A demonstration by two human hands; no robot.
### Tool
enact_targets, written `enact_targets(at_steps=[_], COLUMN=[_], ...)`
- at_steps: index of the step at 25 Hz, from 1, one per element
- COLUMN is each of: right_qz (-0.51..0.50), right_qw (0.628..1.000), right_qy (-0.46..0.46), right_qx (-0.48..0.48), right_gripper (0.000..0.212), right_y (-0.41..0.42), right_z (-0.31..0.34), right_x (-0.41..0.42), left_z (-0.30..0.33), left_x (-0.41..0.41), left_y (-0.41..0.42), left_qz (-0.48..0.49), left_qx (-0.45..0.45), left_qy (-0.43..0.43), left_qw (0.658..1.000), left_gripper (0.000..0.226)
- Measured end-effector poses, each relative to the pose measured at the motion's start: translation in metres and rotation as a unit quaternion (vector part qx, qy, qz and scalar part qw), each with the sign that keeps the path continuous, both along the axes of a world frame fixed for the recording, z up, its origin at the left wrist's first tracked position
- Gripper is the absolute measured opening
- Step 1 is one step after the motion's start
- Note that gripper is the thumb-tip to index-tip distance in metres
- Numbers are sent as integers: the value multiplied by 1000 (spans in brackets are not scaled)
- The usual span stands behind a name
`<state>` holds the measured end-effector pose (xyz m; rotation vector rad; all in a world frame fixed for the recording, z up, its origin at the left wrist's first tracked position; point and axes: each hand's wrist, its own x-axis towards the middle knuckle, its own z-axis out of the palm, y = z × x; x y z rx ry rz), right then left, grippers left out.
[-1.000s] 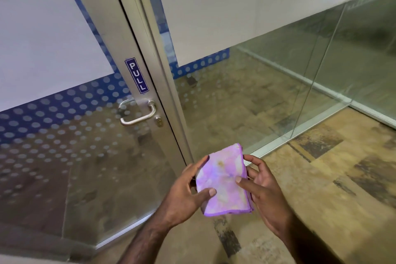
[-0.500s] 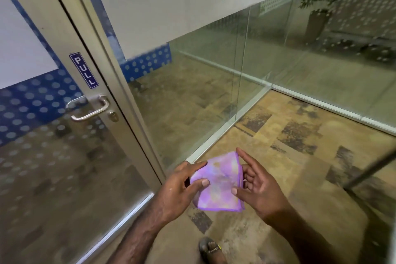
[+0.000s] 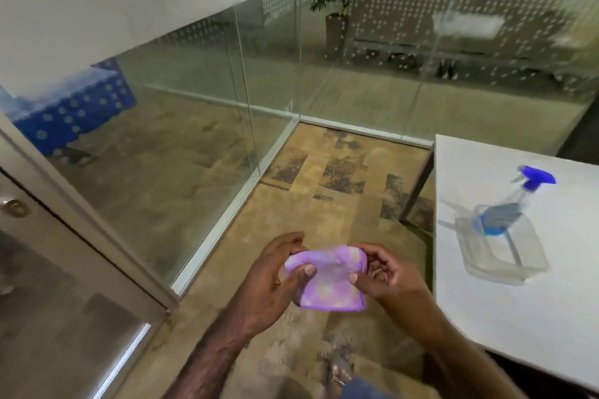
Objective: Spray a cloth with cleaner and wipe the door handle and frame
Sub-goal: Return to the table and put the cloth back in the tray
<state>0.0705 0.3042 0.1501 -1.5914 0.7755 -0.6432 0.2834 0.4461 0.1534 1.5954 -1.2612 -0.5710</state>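
Glass partition walls (image 3: 201,126) met at a corner toward twelve o'clock, above a mottled brown floor (image 3: 327,201), and a pale metal door frame (image 3: 81,223) ran across from nine o'clock toward seven. The folded purple cloth (image 3: 327,282) sat low in the middle of the view, at about six o'clock, held between both hands. The left hand (image 3: 269,282) gripped its left edge, thumb pressed on the top face and fingers curled round behind. The right hand (image 3: 389,275) pinched the right edge the same way, thumb on top and fingers bent underneath. At three o'clock a white table (image 3: 518,317) carried a clear plastic tray (image 3: 505,256), and in the tray lay a spray bottle (image 3: 512,204) on its side, blue trigger head pointing toward one o'clock and some blue liquid pooled inside. The bottle and tray were blurred, so their outlines were hard to separate. At nine o'clock only a round brass lock (image 3: 14,206) showed at the picture's edge. A foot near six o'clock was smeared and cut off.
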Motion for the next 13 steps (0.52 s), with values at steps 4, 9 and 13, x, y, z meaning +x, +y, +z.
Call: enact_targets(at_steps=[4, 9, 13], right_qz=[-84, -110, -150], right_qw=[996, 985, 977], right_qy=[15, -52, -19], right_qx=[8, 122, 149], right_gripper=[31, 27, 24], right_y=[-13, -41, -64], right_z=[-5, -10, -16], right_x=[-58, -122, -180], left_z=[-3, -12, -24], left_x=[-50, -125, -191], left_y=[-37, -97, -138], left_qz=[-43, -19, -2], left_qx=[10, 17, 54], left_qy=[128, 196, 218], left_qw=[991, 980, 974], left_gripper=[10, 23, 20])
